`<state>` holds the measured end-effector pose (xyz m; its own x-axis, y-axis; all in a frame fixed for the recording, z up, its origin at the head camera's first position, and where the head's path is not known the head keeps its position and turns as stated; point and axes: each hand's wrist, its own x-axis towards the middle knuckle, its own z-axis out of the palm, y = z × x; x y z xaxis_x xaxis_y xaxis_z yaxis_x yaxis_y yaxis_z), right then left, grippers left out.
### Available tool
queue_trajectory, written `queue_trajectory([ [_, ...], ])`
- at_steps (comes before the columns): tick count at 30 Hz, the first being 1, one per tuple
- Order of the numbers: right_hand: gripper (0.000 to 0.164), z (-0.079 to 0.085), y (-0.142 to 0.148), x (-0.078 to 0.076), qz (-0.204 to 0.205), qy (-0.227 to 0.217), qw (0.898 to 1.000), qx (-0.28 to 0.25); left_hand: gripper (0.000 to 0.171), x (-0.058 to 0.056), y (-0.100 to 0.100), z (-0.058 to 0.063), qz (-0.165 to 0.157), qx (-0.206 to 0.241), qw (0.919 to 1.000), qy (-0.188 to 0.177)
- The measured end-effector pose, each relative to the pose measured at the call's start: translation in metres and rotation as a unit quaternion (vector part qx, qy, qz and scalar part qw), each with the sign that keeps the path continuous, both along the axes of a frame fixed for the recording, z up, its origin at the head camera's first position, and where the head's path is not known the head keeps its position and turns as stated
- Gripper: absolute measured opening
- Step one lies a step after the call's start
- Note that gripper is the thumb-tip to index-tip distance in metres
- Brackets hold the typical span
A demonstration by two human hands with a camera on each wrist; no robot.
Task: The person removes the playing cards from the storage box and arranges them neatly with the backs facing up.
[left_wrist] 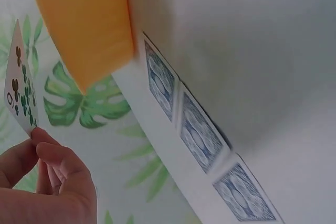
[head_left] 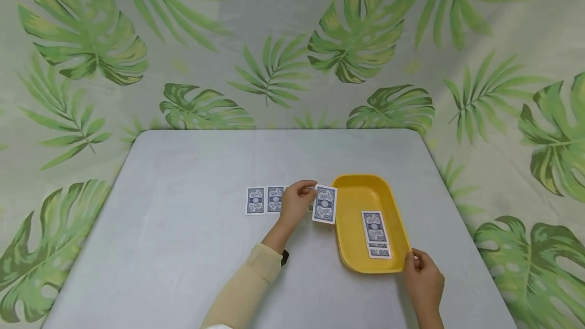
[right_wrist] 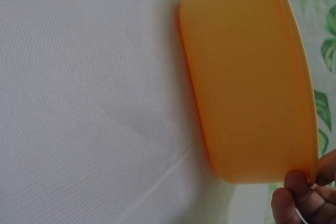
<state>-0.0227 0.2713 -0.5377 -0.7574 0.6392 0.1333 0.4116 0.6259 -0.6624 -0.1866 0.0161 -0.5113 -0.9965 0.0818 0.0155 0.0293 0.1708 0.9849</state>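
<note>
A playing card (head_left: 325,204) with a blue patterned back is pinched between the thumb and fingers of my left hand (head_left: 294,202), beside the left rim of a yellow tray (head_left: 361,263). Its face, seen in the left wrist view, bears club pips (left_wrist: 24,85). My right hand (head_left: 425,278) grips the tray's near right corner by the rim; the right wrist view shows those fingers (right_wrist: 296,187) on the edge. Inside the tray, a few overlapping cards (head_left: 375,227) lie back up towards the right side.
Left of the tray, a row of face-down cards (head_left: 255,201) lies on the white table (head_left: 183,248), partly hidden by my left hand in the head view. Three of them (left_wrist: 199,132) show in the left wrist view. Behind the table hangs a leaf-patterned cloth (head_left: 274,24).
</note>
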Motion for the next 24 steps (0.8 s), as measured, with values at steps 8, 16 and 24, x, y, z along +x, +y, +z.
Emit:
queue_trajectory([
  [8, 0.025, -0.002, 0.001, 0.0, 0.0, -0.006, 1.0, -0.002, 0.025, -0.001, -0.048, -0.008, 0.099, -0.007, 0.9943, -0.041],
  [16, 0.025, -0.001, 0.001, 0.0, -0.008, -0.009, 1.0, -0.002, 0.026, -0.003, -0.106, -0.019, 0.176, 0.008, 0.9818, -0.072],
  [24, 0.026, -0.002, -0.002, -0.002, -0.015, -0.016, 1.0, -0.006, 0.027, -0.008, -0.158, -0.022, 0.242, 0.019, 0.9635, -0.113],
])
